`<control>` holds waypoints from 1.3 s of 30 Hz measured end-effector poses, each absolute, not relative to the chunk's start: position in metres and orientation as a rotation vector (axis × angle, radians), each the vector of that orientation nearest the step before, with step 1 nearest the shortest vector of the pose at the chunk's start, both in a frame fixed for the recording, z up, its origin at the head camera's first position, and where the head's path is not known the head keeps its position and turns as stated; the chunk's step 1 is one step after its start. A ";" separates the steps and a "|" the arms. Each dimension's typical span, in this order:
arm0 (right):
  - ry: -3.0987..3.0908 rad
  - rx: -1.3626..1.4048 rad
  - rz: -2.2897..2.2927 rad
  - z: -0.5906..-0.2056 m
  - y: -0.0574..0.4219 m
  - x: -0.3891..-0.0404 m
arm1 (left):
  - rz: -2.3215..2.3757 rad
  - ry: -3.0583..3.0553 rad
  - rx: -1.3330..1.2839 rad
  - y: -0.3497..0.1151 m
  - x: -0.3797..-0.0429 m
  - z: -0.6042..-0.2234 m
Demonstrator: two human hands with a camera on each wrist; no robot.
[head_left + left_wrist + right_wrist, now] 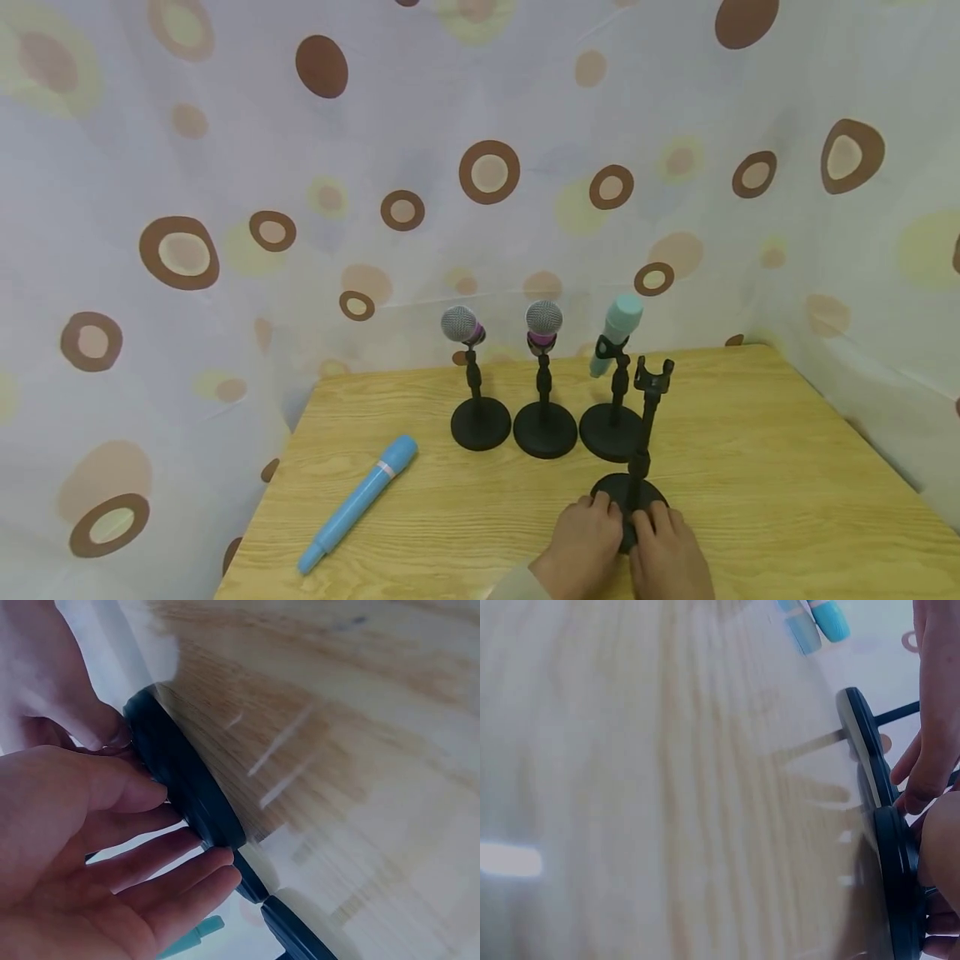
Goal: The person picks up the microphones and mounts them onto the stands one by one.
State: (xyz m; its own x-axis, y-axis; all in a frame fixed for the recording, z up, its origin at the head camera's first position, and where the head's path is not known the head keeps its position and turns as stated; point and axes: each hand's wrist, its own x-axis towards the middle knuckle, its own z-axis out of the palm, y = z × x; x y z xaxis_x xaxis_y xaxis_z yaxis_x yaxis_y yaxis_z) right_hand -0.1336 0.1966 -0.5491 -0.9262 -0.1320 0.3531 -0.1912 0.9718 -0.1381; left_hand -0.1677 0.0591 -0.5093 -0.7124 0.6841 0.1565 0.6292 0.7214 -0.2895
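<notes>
Both hands are at the round base of a black microphone stand (639, 462), whose forked clip at the top holds no microphone. My left hand (587, 537) grips the base on the left of the pole, and my right hand (670, 554) grips it on the right. The left wrist view shows the thumb and fingers of the left hand (82, 832) at the rim of the base (184, 769), close over the wood. In the right wrist view, the right hand (941, 844) is partly cut off beside the base (898, 881).
Behind stand two black stands with purple microphones (459, 323) (543, 318) and a third with a mint-green microphone (622, 317). A blue microphone (360, 500) lies on the left of the wooden table (787, 467). Patterned cloth (405, 108) hangs around the table's edges.
</notes>
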 end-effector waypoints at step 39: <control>-2.762 0.420 0.642 -0.553 0.162 -0.141 | 0.184 -2.815 -0.716 0.000 -0.144 -0.507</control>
State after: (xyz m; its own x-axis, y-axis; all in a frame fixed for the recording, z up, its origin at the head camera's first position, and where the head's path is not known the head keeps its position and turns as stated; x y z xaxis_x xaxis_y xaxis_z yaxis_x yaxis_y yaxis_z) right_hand -0.1411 0.1616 -0.5526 -0.9202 -0.2163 0.3263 -0.3380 0.8593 -0.3838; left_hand -0.1440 0.0004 -0.5075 -0.8540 0.4841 0.1907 0.4551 0.8726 -0.1770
